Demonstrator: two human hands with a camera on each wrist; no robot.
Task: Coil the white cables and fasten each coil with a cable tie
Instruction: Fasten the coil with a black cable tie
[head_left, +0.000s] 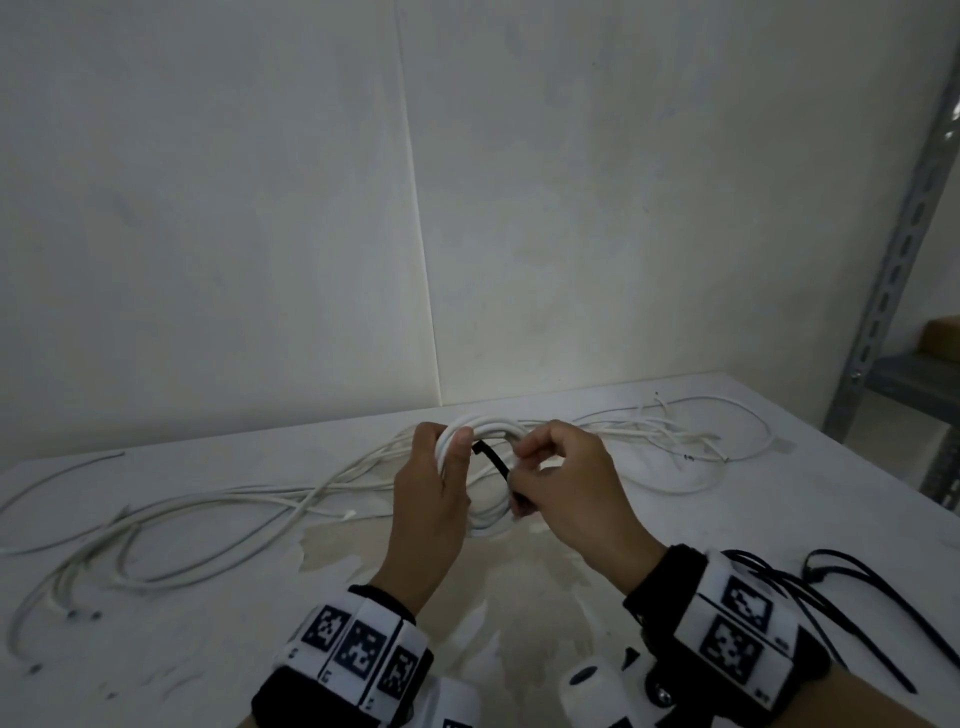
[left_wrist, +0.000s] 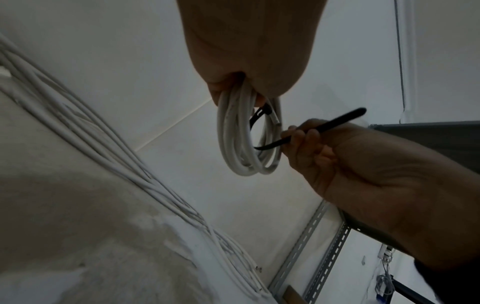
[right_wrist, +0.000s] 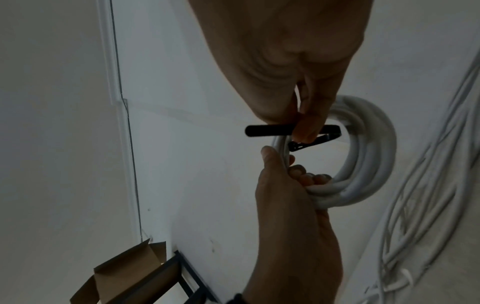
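Marker wristbands (head_left: 358, 644) nearest. Left hand (head_left: 434, 493) grips white coil (head_left: 485, 428) upright above bench (head_left: 208, 597). Right hand (head_left: 566, 483) pinches black cable tie (head_left: 493, 460), its strap running leftward through coil's opening. Loose cables (head_left: 182, 512) lie beyond.

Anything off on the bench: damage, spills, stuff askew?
Yes. The table surface is worn: a brownish patch with flaking white coating lies under the hands. Loose white cables sprawl tangled across it. The coil and black cable tie look intact.
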